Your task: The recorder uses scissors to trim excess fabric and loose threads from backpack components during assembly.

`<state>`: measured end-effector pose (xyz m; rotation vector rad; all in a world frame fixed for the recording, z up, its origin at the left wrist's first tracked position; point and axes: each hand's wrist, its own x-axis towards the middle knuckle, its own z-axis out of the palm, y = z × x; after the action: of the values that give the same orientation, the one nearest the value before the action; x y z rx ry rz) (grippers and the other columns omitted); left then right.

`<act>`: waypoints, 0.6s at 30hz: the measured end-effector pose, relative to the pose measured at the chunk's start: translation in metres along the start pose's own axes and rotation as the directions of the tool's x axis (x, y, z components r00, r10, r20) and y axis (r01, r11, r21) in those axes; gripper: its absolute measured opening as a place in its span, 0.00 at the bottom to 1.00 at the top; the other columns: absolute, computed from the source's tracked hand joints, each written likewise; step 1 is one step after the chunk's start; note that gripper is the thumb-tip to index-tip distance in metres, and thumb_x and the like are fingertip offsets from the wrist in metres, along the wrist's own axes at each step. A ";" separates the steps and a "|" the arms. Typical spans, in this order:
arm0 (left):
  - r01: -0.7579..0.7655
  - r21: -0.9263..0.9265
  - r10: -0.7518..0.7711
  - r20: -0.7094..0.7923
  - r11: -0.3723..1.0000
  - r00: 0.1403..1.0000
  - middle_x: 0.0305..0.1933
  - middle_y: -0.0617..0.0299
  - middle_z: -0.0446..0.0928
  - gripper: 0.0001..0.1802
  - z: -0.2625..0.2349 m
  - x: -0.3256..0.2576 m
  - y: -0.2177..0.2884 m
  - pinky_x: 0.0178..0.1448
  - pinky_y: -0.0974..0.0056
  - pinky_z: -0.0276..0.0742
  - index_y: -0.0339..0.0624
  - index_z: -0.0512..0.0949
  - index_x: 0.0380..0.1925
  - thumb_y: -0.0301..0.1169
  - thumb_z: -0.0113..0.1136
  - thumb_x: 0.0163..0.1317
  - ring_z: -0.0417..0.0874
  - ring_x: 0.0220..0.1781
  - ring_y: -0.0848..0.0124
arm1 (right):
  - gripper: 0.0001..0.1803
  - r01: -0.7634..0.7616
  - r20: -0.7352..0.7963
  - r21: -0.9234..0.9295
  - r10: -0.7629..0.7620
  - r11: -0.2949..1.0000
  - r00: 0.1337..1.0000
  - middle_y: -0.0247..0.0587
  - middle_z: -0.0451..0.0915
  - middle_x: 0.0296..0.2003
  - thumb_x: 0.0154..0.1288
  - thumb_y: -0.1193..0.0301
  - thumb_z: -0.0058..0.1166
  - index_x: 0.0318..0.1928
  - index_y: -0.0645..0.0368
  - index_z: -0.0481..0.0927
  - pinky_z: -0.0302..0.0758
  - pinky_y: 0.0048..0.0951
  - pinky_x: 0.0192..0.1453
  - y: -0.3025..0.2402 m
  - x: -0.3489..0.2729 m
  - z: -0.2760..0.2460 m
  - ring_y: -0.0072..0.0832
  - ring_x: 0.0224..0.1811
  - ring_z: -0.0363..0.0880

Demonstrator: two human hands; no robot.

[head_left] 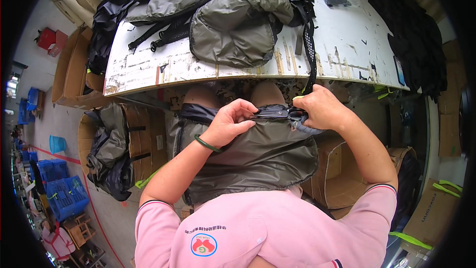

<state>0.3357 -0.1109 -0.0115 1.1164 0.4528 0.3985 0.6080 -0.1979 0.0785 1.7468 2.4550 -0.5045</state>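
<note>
A grey-green bag [248, 159] of shiny fabric with black trim lies across my lap. My left hand [230, 123], a dark green bangle on its wrist, is closed in a pinch on the black edge at the top of the bag. My right hand [320, 109] is closed around the handles of a pair of scissors [280, 114]. Their blades point left along the black edge, the tips close to my left fingers. The handles look wrapped in grey-blue material and are partly hidden by my hand. Whether the blades touch the fabric I cannot tell.
Ahead stands a worn white table [342, 54] carrying a pile of grey-green and black bags [233, 25]. A black strap [308, 49] hangs over its near edge. Cardboard boxes stand left and right; the left box [144, 134] holds more bags. Blue crates [67, 196] sit farther left.
</note>
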 end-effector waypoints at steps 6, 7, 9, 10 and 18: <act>-0.185 0.594 0.178 0.071 0.783 0.982 0.40 0.62 0.81 0.12 -0.045 -0.004 0.012 0.45 0.68 0.75 0.40 0.79 0.42 0.27 0.69 0.59 0.80 0.38 0.73 | 0.12 -0.020 -0.053 0.026 0.022 0.999 0.998 0.40 0.77 0.19 0.43 0.70 0.64 0.28 0.55 0.75 0.70 0.37 0.44 0.010 -0.017 0.011 0.44 0.26 0.76; -0.217 0.790 0.216 0.109 0.574 0.970 0.41 0.58 0.82 0.13 -0.063 -0.010 0.025 0.50 0.61 0.75 0.40 0.80 0.38 0.33 0.71 0.56 0.80 0.42 0.61 | 0.11 -0.083 -0.029 0.003 0.083 0.997 0.996 0.43 0.79 0.21 0.44 0.70 0.63 0.29 0.55 0.76 0.70 0.39 0.45 0.010 -0.025 0.008 0.46 0.29 0.77; -0.061 0.885 0.151 -0.011 0.462 0.988 0.39 0.57 0.81 0.14 -0.107 -0.025 0.026 0.52 0.58 0.75 0.43 0.81 0.37 0.33 0.73 0.51 0.79 0.45 0.59 | 0.10 -0.135 -0.011 -0.020 0.135 0.991 0.991 0.45 0.80 0.24 0.45 0.71 0.62 0.31 0.55 0.77 0.71 0.40 0.46 0.015 -0.033 0.007 0.47 0.31 0.78; 0.008 0.913 0.094 -0.050 0.407 0.994 0.39 0.60 0.80 0.14 -0.131 -0.034 0.023 0.52 0.61 0.75 0.43 0.81 0.37 0.34 0.73 0.52 0.78 0.45 0.61 | 0.10 -0.180 0.025 0.010 0.179 0.984 0.983 0.46 0.80 0.23 0.45 0.71 0.62 0.30 0.56 0.76 0.71 0.40 0.45 0.019 -0.036 0.009 0.48 0.32 0.77; 0.219 0.727 0.035 -0.316 0.651 0.948 0.34 0.67 0.73 0.20 -0.176 -0.070 -0.005 0.45 0.67 0.74 0.41 0.76 0.43 0.32 0.75 0.53 0.74 0.37 0.75 | 0.12 -0.271 0.013 0.059 0.271 0.961 0.963 0.50 0.80 0.27 0.44 0.74 0.63 0.31 0.59 0.75 0.71 0.44 0.41 0.028 -0.040 0.028 0.51 0.33 0.73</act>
<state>0.1828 -0.0154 -0.0704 1.8560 1.0146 0.2860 0.6444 -0.2352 0.0565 2.0601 2.1672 -0.5574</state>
